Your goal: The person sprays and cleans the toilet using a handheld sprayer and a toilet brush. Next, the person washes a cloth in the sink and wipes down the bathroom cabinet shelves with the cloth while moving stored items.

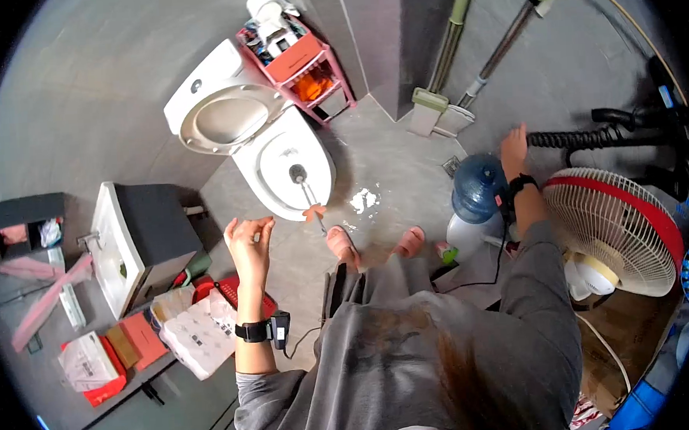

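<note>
My left hand is raised to the left of the toilet, its thumb and fingertips curled together; whether anything thin is between them is too small to tell. The toilet lid is up, and a grey-handled brush with an orange piece leans in the bowl over the front rim. My right hand reaches out at the right, beside a blue water jug, near a black coiled cord. Its fingers are bunched, and what they hold, if anything, is hidden.
A large fan stands right of my right arm. A pink shelf is beside the toilet; brooms lean by the wall. At left are a sink and packages. White foam lies on the floor.
</note>
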Demonstrator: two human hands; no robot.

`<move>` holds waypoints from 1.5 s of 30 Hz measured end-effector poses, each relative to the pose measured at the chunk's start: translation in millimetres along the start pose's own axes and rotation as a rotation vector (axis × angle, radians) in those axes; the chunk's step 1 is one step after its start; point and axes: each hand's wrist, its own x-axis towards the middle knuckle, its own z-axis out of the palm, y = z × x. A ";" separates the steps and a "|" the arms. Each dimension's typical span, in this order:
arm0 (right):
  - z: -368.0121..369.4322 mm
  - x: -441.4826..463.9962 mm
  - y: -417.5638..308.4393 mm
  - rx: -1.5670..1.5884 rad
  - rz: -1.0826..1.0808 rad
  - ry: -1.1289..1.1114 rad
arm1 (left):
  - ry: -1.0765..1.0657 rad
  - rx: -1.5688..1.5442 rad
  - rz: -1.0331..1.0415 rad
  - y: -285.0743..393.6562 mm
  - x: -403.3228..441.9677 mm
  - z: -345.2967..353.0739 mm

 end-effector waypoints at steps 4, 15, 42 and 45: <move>-59.0 8.3 -16.0 -0.046 -0.026 -0.288 | -0.051 0.021 -0.082 -37.9 -10.7 -11.1; -312.9 57.0 -163.4 0.966 -0.186 0.284 | 0.074 0.064 -0.075 -205.8 54.2 -47.3; -603.2 368.6 -387.1 0.690 -0.576 -0.374 | -0.084 -0.513 -0.417 -448.8 155.8 27.0; -616.7 370.3 -379.1 0.665 -0.616 -0.413 | -0.098 -0.528 -0.428 -453.2 167.9 26.2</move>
